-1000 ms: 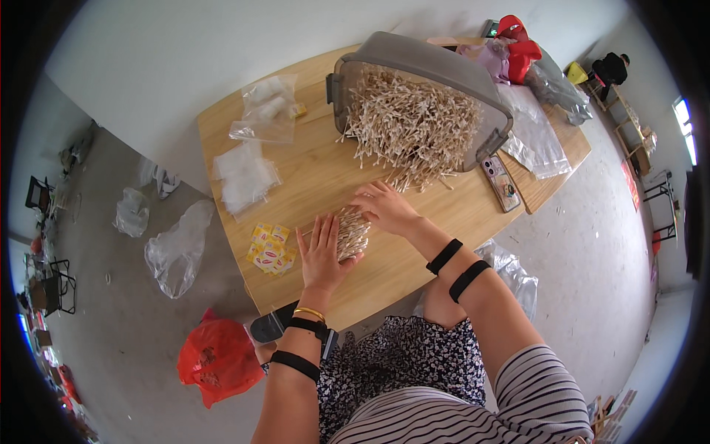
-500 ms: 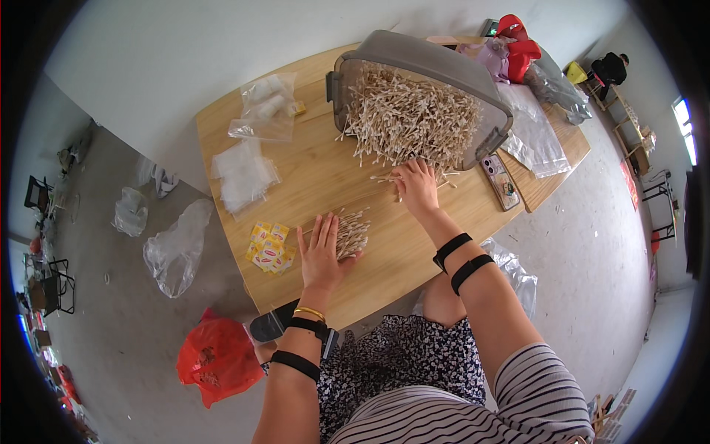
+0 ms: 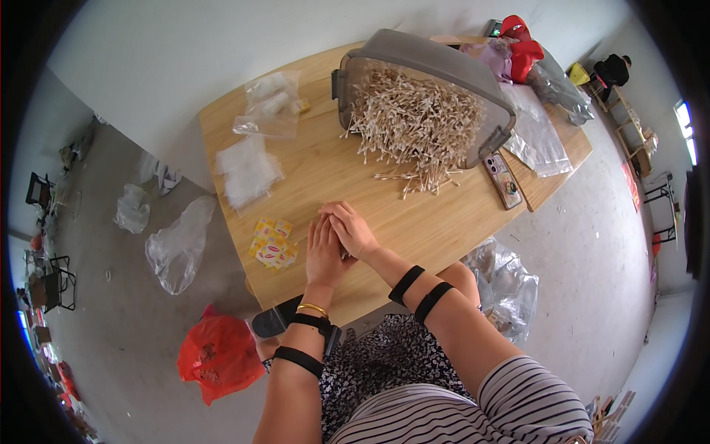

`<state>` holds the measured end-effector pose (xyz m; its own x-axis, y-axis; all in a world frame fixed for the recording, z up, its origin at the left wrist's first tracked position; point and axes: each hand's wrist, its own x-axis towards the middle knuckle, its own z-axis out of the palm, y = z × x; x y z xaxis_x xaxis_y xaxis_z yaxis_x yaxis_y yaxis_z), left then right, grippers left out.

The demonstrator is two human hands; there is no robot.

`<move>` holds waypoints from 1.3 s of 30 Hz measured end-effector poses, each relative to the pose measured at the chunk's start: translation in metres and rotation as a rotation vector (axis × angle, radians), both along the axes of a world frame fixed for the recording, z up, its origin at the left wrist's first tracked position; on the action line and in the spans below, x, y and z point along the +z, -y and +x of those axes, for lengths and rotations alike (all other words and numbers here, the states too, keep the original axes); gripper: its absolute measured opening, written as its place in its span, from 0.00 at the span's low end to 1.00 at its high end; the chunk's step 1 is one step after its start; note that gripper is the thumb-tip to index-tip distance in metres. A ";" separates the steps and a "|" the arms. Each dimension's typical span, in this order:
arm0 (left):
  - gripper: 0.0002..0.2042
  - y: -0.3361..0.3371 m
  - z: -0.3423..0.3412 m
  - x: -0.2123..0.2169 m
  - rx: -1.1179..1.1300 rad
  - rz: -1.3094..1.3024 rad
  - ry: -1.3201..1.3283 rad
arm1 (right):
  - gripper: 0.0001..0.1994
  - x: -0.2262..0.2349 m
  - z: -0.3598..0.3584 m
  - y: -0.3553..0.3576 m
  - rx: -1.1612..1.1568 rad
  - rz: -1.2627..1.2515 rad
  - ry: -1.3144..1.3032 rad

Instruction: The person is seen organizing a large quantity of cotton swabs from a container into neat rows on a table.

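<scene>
Near the front of the wooden table, my two hands are together around a bunch of cotton swabs (image 3: 344, 254), which they almost fully cover. My left hand (image 3: 322, 255) lies along its left side with the fingers pointing away from me. From the right, my right hand (image 3: 353, 231) curls over the top, its fingers meeting those of the left. A large heap of cotton swabs (image 3: 414, 122) spills from a grey plastic bin (image 3: 414, 48) tipped on its side behind my hands. Left of my left hand lie small yellow and white labels (image 3: 274, 244).
Clear plastic bags (image 3: 248, 174) lie on the table (image 3: 310, 159) at the left. A phone (image 3: 503, 181) rests right of the bin, near more plastic bags (image 3: 536, 129) and a red item (image 3: 523, 55). On the floor sits a red bag (image 3: 222, 359); a person (image 3: 612, 70) is far right.
My right hand has moved left and nearer, from the edge of the heap to the bunch beside my left hand. It now covers the swabs that were showing there.
</scene>
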<state>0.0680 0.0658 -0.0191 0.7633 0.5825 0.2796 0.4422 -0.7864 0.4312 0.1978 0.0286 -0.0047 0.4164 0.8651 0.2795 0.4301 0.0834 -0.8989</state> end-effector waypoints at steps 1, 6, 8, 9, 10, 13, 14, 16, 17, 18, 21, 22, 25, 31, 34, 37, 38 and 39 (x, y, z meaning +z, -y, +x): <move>0.47 0.000 0.000 0.001 0.001 -0.001 0.000 | 0.12 0.002 -0.002 0.000 0.014 0.021 -0.011; 0.50 0.002 0.000 0.005 0.002 0.007 0.092 | 0.10 0.008 0.023 0.026 -0.210 0.026 0.051; 0.52 0.004 -0.001 0.010 0.002 -0.018 0.080 | 0.09 0.007 0.030 0.043 -0.265 0.031 0.090; 0.53 0.002 -0.004 0.011 0.007 -0.037 0.063 | 0.09 0.010 0.028 0.052 -0.279 -0.006 0.069; 0.53 0.001 -0.007 0.011 0.012 -0.030 0.060 | 0.08 0.012 0.025 0.058 -0.291 -0.043 0.048; 0.58 0.001 -0.009 0.027 -0.063 -0.170 0.177 | 0.10 0.016 0.025 0.074 -0.308 -0.067 0.047; 0.52 0.002 -0.009 0.035 -0.036 -0.169 0.286 | 0.10 0.016 0.024 0.078 -0.309 -0.063 0.044; 0.46 -0.002 -0.014 0.042 -0.009 -0.155 0.396 | 0.10 0.015 0.023 0.081 -0.312 -0.094 0.083; 0.36 -0.010 -0.024 0.037 0.086 -0.126 0.347 | 0.10 0.014 0.023 0.083 -0.311 -0.087 0.081; 0.26 -0.017 -0.035 0.031 0.182 -0.096 0.296 | 0.11 0.015 0.020 0.083 -0.282 -0.100 0.093; 0.13 -0.026 -0.057 0.023 0.307 -0.014 0.020 | 0.14 0.012 0.007 0.079 -0.192 -0.071 0.122; 0.11 -0.028 -0.058 0.021 0.309 0.025 0.014 | 0.16 0.010 0.003 0.078 -0.141 -0.041 0.148; 0.08 -0.030 -0.055 0.022 0.336 -0.045 -0.083 | 0.20 0.003 -0.008 0.083 -0.119 -0.068 0.246; 0.05 -0.044 -0.054 0.024 0.373 0.055 -0.163 | 0.18 -0.002 -0.022 0.100 -0.226 -0.085 0.192; 0.05 -0.050 -0.044 0.039 0.462 -0.011 -0.225 | 0.17 0.000 -0.019 0.104 -0.231 -0.086 0.174; 0.05 -0.061 -0.034 0.048 0.416 -0.206 -0.258 | 0.16 -0.001 -0.018 0.104 -0.260 -0.096 0.226; 0.05 -0.063 -0.026 0.048 0.411 -0.206 -0.260 | 0.16 -0.001 -0.018 0.104 -0.266 -0.097 0.225; 0.05 -0.066 -0.021 0.047 0.375 -0.170 -0.177 | 0.15 -0.001 -0.020 0.104 -0.257 -0.090 0.234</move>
